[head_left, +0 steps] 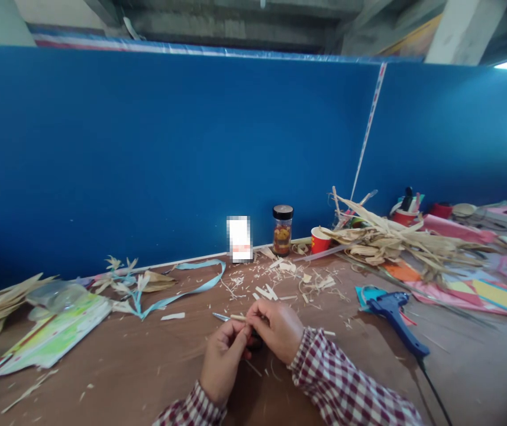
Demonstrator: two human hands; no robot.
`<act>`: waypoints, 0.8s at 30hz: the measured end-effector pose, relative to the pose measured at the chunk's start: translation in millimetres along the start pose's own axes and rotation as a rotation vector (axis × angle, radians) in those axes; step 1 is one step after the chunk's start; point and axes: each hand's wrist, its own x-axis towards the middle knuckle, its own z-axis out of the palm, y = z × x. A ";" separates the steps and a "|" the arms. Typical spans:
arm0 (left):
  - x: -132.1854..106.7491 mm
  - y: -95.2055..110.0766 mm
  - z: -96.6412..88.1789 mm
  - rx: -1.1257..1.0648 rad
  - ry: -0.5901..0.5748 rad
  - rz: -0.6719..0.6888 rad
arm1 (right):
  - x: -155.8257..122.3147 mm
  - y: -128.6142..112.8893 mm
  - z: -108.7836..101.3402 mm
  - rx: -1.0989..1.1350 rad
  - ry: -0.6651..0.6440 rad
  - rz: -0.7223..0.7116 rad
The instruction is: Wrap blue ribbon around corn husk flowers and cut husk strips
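My left hand (225, 355) and my right hand (276, 328) meet low in the middle of the view, over the brown table. Between their pinched fingertips is a short pale strip (238, 318), straw-coloured like the dry husk pieces around; both hands seem closed on it. A pointed silvery blade tip (221, 317) sticks out to the left of the fingers. Something dark (257, 341) shows under the right fingers, mostly hidden, and I cannot tell whether it belongs to the blade. Several cut pale strips (265, 293) lie just beyond the hands.
Pale shavings litter the brown table (138, 367). Right stand a black-lidded jar (283, 231), a red paper cup (320, 241), dry husks (386, 236) and a blue glue gun (397, 322) with its cord. Left lie a light-blue ribbon (200, 284) and a green-white sheet (58, 331). A blue partition (168, 148) rises behind.
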 end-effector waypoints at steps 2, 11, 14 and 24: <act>-1.0 2.8 -0.4 -0.006 -0.020 0.015 | 2.3 4.0 -3.5 -0.083 0.019 -0.014; 2.5 5.1 -3.9 -0.052 0.018 -0.119 | 14.5 22.9 -39.2 -0.269 0.216 0.041; 6.1 1.9 -4.9 -0.001 0.023 -0.100 | 8.0 4.9 -32.7 -0.156 0.120 -0.075; 7.4 0.8 -7.9 0.148 0.067 0.058 | 0.8 -7.0 -21.9 -0.144 -0.022 -0.096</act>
